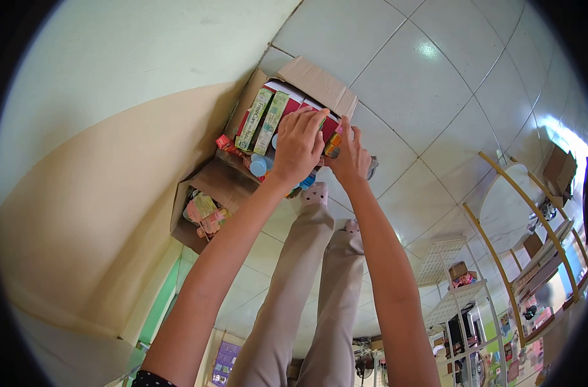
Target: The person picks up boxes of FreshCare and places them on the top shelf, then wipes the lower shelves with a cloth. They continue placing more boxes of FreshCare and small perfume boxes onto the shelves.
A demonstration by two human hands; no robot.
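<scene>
A cardboard box (316, 84) on the floor is packed with green-and-white cartons (270, 122), dark red boxes and a bottle with a light blue cap (258, 166). Over the packed goods is my left hand (298, 145), its fingers bent and pressed together. Something small and green shows at its fingertips, too little of it to name. My right hand (351, 153) is at the box's right side, fingers stretched out and apart, beside an orange-and-yellow pack (333, 146). Parts of the contents are hidden behind both hands.
A second open cardboard box (181, 209) with pink and green packages (207, 214) stands against the wall (113, 135). My feet are close to the packed box on the tiled floor (397, 84). White wire shelving (458, 293) and a yellow-framed rack (500, 251) are at the right.
</scene>
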